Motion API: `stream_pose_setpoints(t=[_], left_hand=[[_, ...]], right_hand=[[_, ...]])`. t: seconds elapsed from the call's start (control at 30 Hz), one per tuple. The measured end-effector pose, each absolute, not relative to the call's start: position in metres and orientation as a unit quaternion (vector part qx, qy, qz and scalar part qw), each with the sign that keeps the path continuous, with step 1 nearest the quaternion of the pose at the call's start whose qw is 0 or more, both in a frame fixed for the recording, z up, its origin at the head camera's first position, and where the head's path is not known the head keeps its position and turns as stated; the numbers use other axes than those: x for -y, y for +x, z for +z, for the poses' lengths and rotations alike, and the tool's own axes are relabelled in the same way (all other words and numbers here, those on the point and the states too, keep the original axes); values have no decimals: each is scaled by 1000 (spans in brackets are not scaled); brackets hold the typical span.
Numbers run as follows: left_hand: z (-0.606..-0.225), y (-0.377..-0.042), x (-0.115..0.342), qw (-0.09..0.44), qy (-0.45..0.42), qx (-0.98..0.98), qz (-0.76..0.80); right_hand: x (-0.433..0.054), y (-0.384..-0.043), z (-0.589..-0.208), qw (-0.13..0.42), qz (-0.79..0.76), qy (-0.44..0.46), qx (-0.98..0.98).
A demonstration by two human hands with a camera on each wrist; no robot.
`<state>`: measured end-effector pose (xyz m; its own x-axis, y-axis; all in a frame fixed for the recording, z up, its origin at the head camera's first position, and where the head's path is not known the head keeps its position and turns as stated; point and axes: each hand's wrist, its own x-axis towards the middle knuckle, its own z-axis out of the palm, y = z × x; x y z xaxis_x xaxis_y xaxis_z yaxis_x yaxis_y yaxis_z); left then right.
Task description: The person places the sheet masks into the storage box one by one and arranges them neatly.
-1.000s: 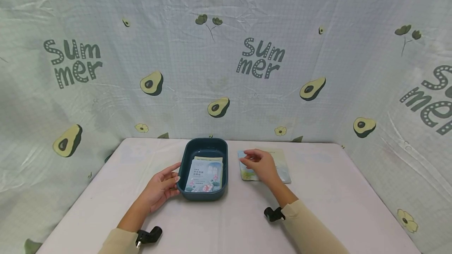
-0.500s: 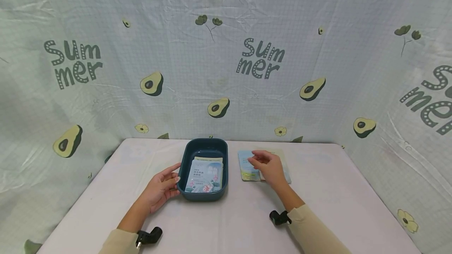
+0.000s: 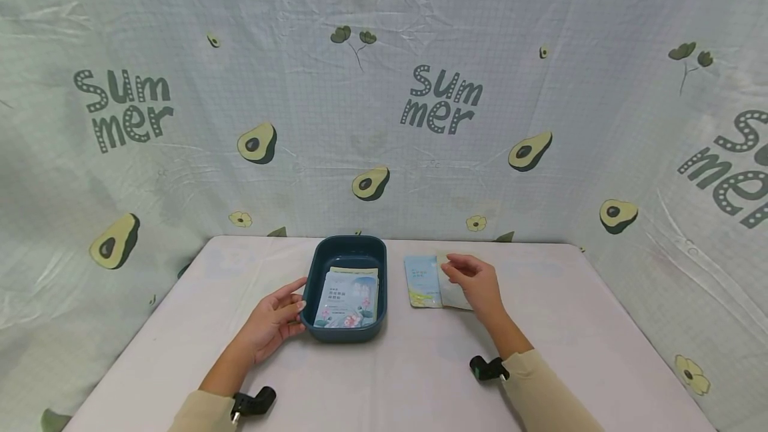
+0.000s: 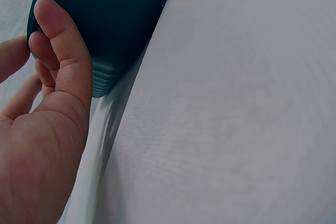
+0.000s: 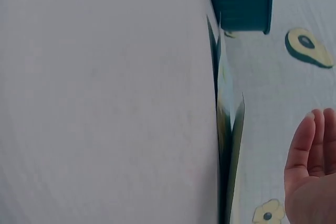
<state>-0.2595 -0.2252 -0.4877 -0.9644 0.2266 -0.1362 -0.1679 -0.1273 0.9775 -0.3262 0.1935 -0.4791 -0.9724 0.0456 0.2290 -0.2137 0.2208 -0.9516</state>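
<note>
On the left, my left hand (image 3: pixel 273 325) holds the side of a dark blue plastic box (image 3: pixel 342 334). Its thumb is at the rim, and its other fingers lie along the outer wall, as the left wrist view also shows. Inside the box is a small stack of flat printed packets (image 3: pixel 348 299), the top one pale blue with pink flowers. My right hand (image 3: pixel 480 289) hovers with loosely bent fingers and nothing in them. Below it on the table lie a blue and yellow packet (image 3: pixel 423 282) and a cream packet (image 3: pixel 453 293), partly hidden by the hand.
The pink-white table (image 3: pixel 384 385) stands against a hanging sheet (image 3: pixel 288 152) printed with avocados and lettering. A black wrist camera (image 3: pixel 255 402) sits on the left wrist and another camera (image 3: pixel 487 369) on the right.
My right hand has moved right, off the blue and yellow packet and over the cream one, so more of the blue packet shows. My left hand and the box have stayed put.
</note>
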Motion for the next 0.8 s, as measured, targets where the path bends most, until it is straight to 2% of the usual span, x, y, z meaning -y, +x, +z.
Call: stream_pose_setpoints(t=[0.4, 0.8], left_hand=[[-486, -259, 224, 134, 18, -643, 754], [-487, -259, 224, 133, 19, -642, 755]], right_hand=[[-220, -334, -480, 116, 612, 11, 782], [-235, -343, -477, 95, 587, -5, 804]])
